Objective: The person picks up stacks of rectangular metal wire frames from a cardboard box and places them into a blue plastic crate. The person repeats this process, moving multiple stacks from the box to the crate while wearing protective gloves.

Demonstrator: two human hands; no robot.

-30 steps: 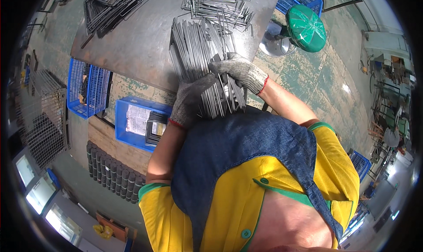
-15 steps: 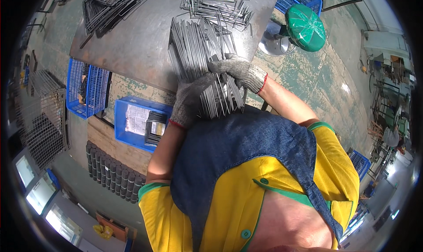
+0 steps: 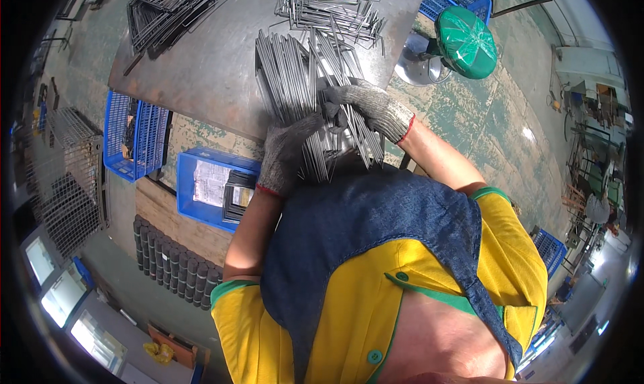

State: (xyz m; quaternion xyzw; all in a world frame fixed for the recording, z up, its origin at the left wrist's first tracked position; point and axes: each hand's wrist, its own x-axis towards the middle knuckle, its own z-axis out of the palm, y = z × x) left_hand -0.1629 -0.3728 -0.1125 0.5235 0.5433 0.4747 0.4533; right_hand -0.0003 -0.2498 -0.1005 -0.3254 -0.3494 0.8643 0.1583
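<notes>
A: Both gloved hands on one bundle of bent steel wire rods [image 3: 295, 82], at the near edge of the metal worktable [image 3: 194, 75].

B: Grip?

A: Left hand [image 3: 285, 152] is under the near end, fingers curled about the rods, likely bearing the overhang. Right hand [image 3: 365, 105] lies on top, fingers wrapped over several rods, apparently to keep them in line.

B: Surroundings?

A: Loose rod pile [image 3: 329, 11] beyond the bundle; another heap [image 3: 168, 8] far left. Blue crate [image 3: 211, 186] below the edge, near the left hand. Green stool [image 3: 466, 41] to the right.
</notes>
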